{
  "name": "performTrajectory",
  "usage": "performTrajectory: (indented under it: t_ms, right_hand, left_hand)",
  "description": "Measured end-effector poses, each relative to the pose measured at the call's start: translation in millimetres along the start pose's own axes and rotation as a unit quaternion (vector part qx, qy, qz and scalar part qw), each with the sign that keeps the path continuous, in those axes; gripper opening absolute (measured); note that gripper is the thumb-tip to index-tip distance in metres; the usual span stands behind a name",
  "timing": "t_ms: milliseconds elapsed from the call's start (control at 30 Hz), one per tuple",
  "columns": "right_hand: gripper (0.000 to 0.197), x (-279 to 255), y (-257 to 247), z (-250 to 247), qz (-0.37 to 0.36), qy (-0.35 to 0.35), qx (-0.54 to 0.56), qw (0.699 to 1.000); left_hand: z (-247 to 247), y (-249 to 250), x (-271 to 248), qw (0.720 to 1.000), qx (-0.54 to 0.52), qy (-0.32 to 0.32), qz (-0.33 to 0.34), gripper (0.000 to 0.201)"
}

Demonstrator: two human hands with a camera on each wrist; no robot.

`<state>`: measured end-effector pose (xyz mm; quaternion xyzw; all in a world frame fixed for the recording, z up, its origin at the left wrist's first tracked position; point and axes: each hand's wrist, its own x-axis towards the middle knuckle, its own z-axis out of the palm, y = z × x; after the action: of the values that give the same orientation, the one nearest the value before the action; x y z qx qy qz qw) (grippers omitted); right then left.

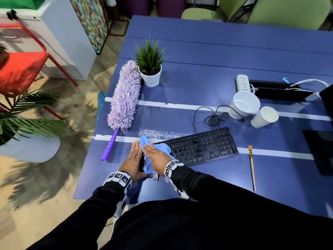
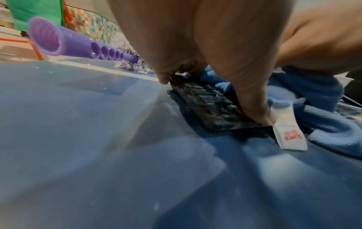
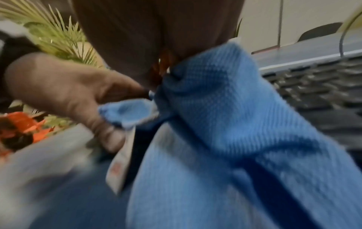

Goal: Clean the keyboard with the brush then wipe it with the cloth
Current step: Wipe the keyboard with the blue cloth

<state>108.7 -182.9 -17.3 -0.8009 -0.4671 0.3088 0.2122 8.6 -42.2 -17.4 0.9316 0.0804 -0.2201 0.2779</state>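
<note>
A black keyboard (image 1: 201,147) lies on the blue table (image 1: 198,73), near its front edge. My left hand (image 1: 132,157) grips the keyboard's left end (image 2: 211,105), thumb at the near corner and fingers at the far one. A light blue cloth (image 1: 164,147) covers the left keys, and my right hand (image 1: 155,154) presses on it with straight fingers. The cloth (image 3: 225,124) bunches under that palm, and its white tag (image 2: 288,133) hangs by my left thumb. A thin wooden-handled brush (image 1: 251,165) lies on the table right of the keyboard, apart from both hands.
A purple fluffy duster (image 1: 124,98) lies at the left, beside a potted plant (image 1: 150,69). Behind the keyboard are its coiled cable (image 1: 212,118), two white cups (image 1: 245,103), a power strip (image 1: 243,83) and a strip of bubble wrap (image 1: 162,134). A dark screen (image 1: 322,150) stands at the right edge.
</note>
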Motion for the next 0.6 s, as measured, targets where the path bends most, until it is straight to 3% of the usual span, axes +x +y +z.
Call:
performTrajectory:
  t_ms: [67,133,233,300,367,467,600]
  right_hand:
    - [0.067,-7,-11,-12,0.017,0.048,0.103,0.993]
    - [0.061,-28,-7,-34,0.036,0.175,0.174,0.968]
    - [0.055,-63,31,-55,0.126,0.32,0.131,0.93]
    - [0.056,-86,65,-57,0.237,0.264,0.046,0.934]
    - [0.057,-105,88,-47,0.286,0.177,-0.004,0.942]
    - [0.056,-114,102,-34,0.246,0.164,-0.047,0.954]
    - [0.054,-116,105,-36,0.249,0.16,-0.054,0.954]
  left_hand:
    - [2,-2,-3,1.0,0.008,0.009,-0.028,0.143]
    - [-2,-1,-7,0.998,0.035,0.021,-0.042,0.144]
    - [-19,14,-8,0.998,0.033,0.051,0.014,0.127]
    - [-22,35,-2,0.998,0.023,0.046,0.046,0.12]
    - [-10,59,13,0.997,0.047,-0.005,0.066,0.12]
    - [19,91,39,0.986,0.119,-0.078,0.088,0.115]
    - [24,98,46,0.986,0.156,-0.031,0.04,0.082]
